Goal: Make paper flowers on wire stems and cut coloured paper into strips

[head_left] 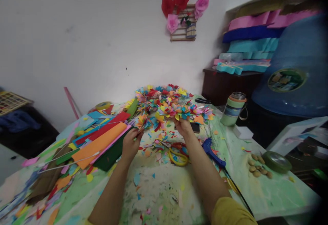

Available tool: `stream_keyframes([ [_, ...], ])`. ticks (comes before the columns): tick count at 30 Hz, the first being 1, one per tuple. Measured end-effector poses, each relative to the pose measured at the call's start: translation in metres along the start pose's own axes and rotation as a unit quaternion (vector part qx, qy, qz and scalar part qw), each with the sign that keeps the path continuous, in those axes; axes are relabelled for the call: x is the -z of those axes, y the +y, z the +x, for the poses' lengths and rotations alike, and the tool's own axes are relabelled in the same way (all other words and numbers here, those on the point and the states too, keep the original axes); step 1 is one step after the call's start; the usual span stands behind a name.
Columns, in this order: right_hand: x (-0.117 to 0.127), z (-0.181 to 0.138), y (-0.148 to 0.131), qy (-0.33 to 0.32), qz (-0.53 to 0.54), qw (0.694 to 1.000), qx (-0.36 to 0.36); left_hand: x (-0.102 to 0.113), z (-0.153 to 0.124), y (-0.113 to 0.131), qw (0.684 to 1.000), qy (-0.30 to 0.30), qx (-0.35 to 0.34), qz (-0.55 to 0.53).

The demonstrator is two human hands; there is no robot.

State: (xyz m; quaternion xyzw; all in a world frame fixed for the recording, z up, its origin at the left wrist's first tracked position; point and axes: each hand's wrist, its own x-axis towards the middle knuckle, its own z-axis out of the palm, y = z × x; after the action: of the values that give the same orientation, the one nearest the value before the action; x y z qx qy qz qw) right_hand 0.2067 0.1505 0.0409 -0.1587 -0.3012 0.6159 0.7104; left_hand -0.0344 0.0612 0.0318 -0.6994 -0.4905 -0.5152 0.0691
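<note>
Between my hands runs a garland of multicoloured paper flowers (pixel 166 110), held a little above the table. The fingers of my left hand (pixel 131 143) are pinched at its left end, beside an orange and yellow flower. My right hand (pixel 182 126) is closed on the garland from below, near its middle; the fingertips are partly hidden by petals. Behind it lies a heap of similar paper flowers (pixel 159 93). Below and between my hands are yellow-handled scissors (pixel 178 158) among paper scraps. A blue glue gun (pixel 212 153) lies right of my right forearm.
Coloured paper sheets (pixel 102 143) and long wires cover the left of the table. On the right are a green bottle (pixel 232 110), a white box (pixel 243 132), a round tin (pixel 276 161) and several walnuts (pixel 257 168). A dark phone (pixel 195 127) lies behind my right wrist.
</note>
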Motion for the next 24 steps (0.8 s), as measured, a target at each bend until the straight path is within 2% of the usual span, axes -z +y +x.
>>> stream_keyframes([
  [5,0.0015,0.0015,-0.0006,0.007,-0.004,1.0,-0.013,0.0012,0.0005,0.0018,0.998,0.005,-0.054,0.025],
  [15,-0.0042,-0.0057,-0.002,-0.01,-0.012,1.0,0.008,0.0034,0.0014,0.0068,0.999,-0.025,0.031,-0.02],
  [24,-0.0043,-0.0061,-0.002,-0.004,-0.009,1.0,-0.001,0.0022,0.0008,0.0046,0.997,-0.035,0.044,-0.043],
])
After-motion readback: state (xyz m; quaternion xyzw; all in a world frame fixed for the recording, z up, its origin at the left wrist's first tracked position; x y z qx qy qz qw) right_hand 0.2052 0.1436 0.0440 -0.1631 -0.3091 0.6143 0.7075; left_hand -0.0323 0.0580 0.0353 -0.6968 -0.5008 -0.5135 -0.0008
